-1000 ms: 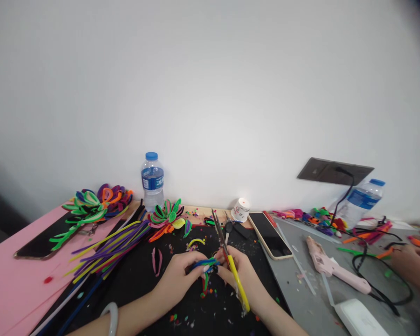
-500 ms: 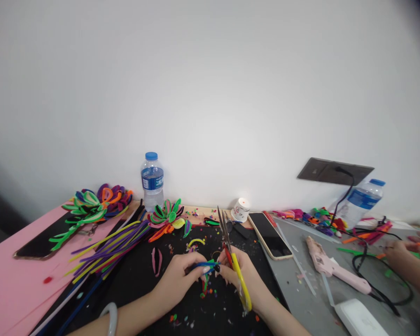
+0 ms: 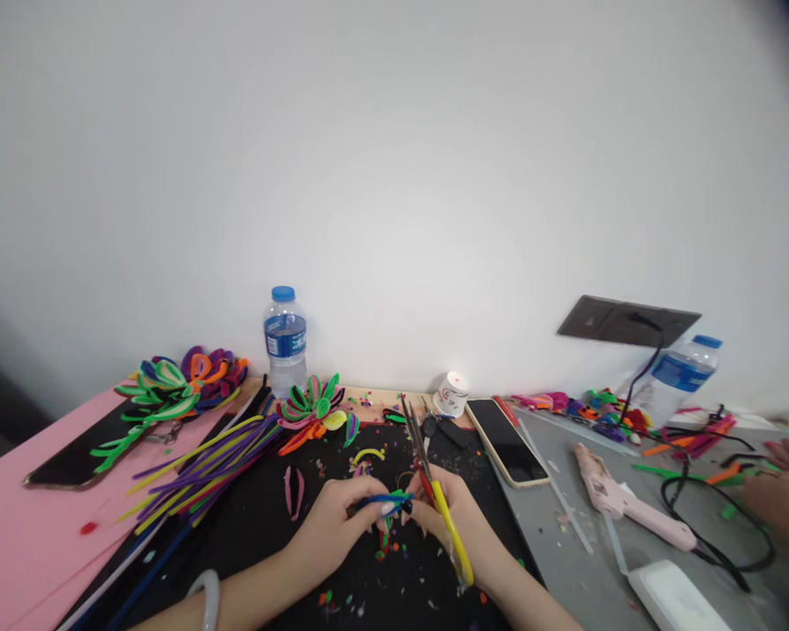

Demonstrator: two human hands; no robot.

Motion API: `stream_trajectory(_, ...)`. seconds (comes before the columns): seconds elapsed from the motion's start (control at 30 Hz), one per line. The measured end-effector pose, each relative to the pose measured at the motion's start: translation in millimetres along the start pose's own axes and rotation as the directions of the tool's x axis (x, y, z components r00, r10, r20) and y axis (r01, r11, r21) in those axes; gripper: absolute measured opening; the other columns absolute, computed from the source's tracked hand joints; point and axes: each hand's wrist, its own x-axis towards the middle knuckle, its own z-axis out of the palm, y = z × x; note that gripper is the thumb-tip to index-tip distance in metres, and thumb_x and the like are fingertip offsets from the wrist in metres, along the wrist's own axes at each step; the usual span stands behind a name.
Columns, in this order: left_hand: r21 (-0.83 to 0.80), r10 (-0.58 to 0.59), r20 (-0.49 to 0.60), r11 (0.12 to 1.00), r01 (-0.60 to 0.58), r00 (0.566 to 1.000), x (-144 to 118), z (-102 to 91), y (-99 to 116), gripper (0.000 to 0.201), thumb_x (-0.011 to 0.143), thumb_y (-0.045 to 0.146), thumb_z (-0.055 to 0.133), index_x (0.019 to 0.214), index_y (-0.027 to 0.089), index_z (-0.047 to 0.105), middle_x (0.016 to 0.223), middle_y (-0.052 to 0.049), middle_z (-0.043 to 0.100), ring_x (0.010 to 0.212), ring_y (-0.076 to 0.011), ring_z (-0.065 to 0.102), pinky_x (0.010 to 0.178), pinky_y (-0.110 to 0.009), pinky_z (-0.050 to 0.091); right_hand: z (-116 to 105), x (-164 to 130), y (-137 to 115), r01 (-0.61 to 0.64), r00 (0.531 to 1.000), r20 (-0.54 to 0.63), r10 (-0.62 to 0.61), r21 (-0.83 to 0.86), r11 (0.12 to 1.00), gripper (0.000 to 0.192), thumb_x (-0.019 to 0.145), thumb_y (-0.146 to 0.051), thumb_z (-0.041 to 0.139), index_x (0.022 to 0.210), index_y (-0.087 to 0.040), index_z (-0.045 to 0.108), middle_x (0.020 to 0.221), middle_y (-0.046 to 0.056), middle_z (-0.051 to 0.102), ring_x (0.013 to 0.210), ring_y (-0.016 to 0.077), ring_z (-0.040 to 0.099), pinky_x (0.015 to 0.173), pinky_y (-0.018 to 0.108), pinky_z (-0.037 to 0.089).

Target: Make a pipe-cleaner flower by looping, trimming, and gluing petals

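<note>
My left hand (image 3: 332,530) pinches a blue pipe cleaner (image 3: 374,499) between thumb and fingertips, with some green fuzz close behind it. Facing it, my right hand (image 3: 470,521) carries scissors (image 3: 452,530) with yellow and red handles, their blades pointing up and away, nearly closed. The right fingertips also meet the end of the blue piece, though what exactly they pinch is partly hidden. Under the hands hangs or lies a small red-green-pink piece (image 3: 383,539); which of the two I cannot tell. A pink loop (image 3: 294,492) and a yellow curved piece (image 3: 368,455) lie on the black mat (image 3: 256,561).
A pipe-cleaner flower (image 3: 312,407), a bundle of pipe cleaners (image 3: 203,473) and a water bottle (image 3: 285,342) stand left. Rightward are a phone (image 3: 508,443), a paper cup (image 3: 451,394), a pink glue gun (image 3: 631,508) with cable, and another person's hand (image 3: 779,504).
The scissors have tilted slightly, their tips moving left. My hands keep nearly the same place. At the far right, the other person's hands have shifted.
</note>
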Motion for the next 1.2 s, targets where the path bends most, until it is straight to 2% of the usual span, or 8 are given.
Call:
stream_trajectory(0.23,-0.025,0.038,0.017,0.999,-0.038,0.999,-0.9,0.6,3.4,0.027,0.083,0.030,0.045,0.076,0.015,0.066,0.063,-0.001,0.063,0.057,-0.0113,0.056,0.056,-0.018,0.042,1.1,-1.8,-1.7,0.019,1.000,0.000,-0.019,-0.004,1.000,0.017,0.069,-0.026,0.062,0.070,-0.015,0.050,0.058,-0.003,0.053,0.048,0.0077,0.042,0.047,0.019,0.035)
stream_trajectory(0.37,-0.021,0.036,0.028,0.999,-0.036,0.999,-1.9,1.3,4.2,0.032,0.084,0.033,0.041,0.073,0.014,0.065,0.059,-0.001,0.061,0.054,-0.0113,0.054,0.053,-0.018,0.041,1.1,-2.6,-1.4,0.023,1.000,-0.002,-0.023,-0.026,0.999,0.019,0.068,-0.029,0.063,0.069,-0.016,0.050,0.055,-0.005,0.049,0.047,0.0077,0.041,0.046,0.019,0.033)
stream_trajectory(0.6,0.105,0.065,0.048,0.992,-0.070,0.997,-1.7,-0.4,2.7,0.035,0.085,0.033,0.040,0.072,0.014,0.066,0.051,0.002,0.055,0.047,-0.0088,0.048,0.052,-0.017,0.037,1.5,-2.7,-0.1,0.026,1.000,0.013,-0.025,-0.040,0.999,0.020,0.068,-0.031,0.063,0.070,-0.016,0.050,0.057,-0.005,0.049,0.049,0.0084,0.043,0.047,0.019,0.034)
stream_trajectory(0.77,0.120,0.100,0.079,0.987,-0.109,0.992,-1.6,-1.0,0.1,0.034,0.085,0.033,0.041,0.073,0.013,0.066,0.060,-0.001,0.059,0.049,-0.0089,0.049,0.054,-0.017,0.038,2.3,-2.5,-0.9,0.033,0.999,0.023,-0.032,-0.054,0.998,0.020,0.068,-0.030,0.064,0.071,-0.016,0.050,0.055,-0.006,0.047,0.048,0.0081,0.042,0.047,0.019,0.034)
stream_trajectory(1.2,0.215,0.124,0.062,0.967,-0.135,0.990,-1.5,-0.1,1.0,0.035,0.086,0.029,0.040,0.066,0.013,0.065,0.054,0.000,0.058,0.051,-0.0096,0.050,0.056,-0.017,0.037,3.2,-3.1,-2.6,0.080,0.997,0.009,-0.080,-0.011,0.997,0.019,0.068,-0.027,0.065,0.073,-0.016,0.050,0.059,-0.005,0.046,0.051,0.0083,0.041,0.049,0.019,0.034)
